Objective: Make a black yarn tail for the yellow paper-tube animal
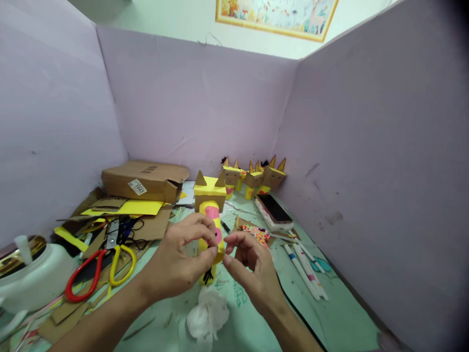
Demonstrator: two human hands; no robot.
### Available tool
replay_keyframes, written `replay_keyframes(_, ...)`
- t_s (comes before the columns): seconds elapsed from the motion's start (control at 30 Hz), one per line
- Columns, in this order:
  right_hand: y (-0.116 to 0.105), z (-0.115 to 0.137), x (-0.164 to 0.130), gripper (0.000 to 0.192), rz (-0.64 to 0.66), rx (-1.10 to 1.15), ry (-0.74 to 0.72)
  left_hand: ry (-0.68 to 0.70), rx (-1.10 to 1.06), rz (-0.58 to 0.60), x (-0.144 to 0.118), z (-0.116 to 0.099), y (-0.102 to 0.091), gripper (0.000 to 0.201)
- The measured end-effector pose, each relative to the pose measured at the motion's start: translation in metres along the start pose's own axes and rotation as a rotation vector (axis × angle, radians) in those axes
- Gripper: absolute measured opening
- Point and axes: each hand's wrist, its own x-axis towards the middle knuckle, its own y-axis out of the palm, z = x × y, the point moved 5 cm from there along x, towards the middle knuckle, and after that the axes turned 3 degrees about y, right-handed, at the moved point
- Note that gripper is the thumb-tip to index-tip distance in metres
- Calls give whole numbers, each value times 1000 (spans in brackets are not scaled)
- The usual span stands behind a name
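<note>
On green tabletop (330, 313) — lilac partition walls (205, 102) around

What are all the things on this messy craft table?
cat figure: 1, yellow and brown with pink spots, centre, held in both hands
small cat figures: about 4, yellow and brown, back by the wall
cardboard box: 1, brown, back left
yellow paper: a few sheets, in front of the box
scissors: 2 pairs, red and yellow, left
phone: 1, dark screen, right of centre
markers: about 3, white, right
tissue: 1, white, near front
white pot: 1, far left
left hand: grip around the figure's body
right hand: fingertips pinching at the figure's front
</note>
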Motion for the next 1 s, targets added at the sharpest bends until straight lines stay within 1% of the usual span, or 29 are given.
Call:
replay_keyframes(0.07, 2, 6, 1, 21, 7, -71, -34, 16, 22, 2, 0, -1, 1, 14)
replay_keyframes(0.13, 5, 12, 3, 15, 0, -115, -93, 23, 30, 13, -1, -1, 2, 14)
replay_keyframes(0.23, 7, 17, 8, 9, -29, -106, -161, 19, 19, 27, -1, 0, 2, 14)
replay_keyframes(0.3, 7, 14, 11, 9, -51, -64, -123, -13, 12, -23, -1, 4, -3, 16)
replay_keyframes(0.37, 7, 6, 12, 9, -62, -5, -34, -72, 22, -114, 0, 9, -11, 16)
replay_keyframes(0.43, 7, -1, 12, 12, -62, 48, 52, -147, 53, -155, -1, 14, -17, 13)
replay_keyframes(0.5, 7, -5, 11, 14, -60, 87, 107, -213, 84, -127, -1, 17, -18, 12)
replay_keyframes(0.57, 8, -6, 11, 16, -60, 112, 131, -252, 101, -94, -3, 19, -18, 13)
replay_keyframes(0.7, 9, -4, 11, 19, -53, 147, 136, -294, 112, -121, -7, 20, -17, 18)
replay_keyframes(0.77, 11, -3, 11, 20, -49, 163, 131, -298, 91, -95, -7, 19, -12, 17)
replay_keyframes(0.87, 12, -2, 10, 19, -46, 160, 130, -267, 40, -55, -3, 17, -2, 13)
replay_keyframes(1.0, 7, -3, 9, 16, -72, 124, 130, -254, 6, -52, -1, 16, 3, 19)
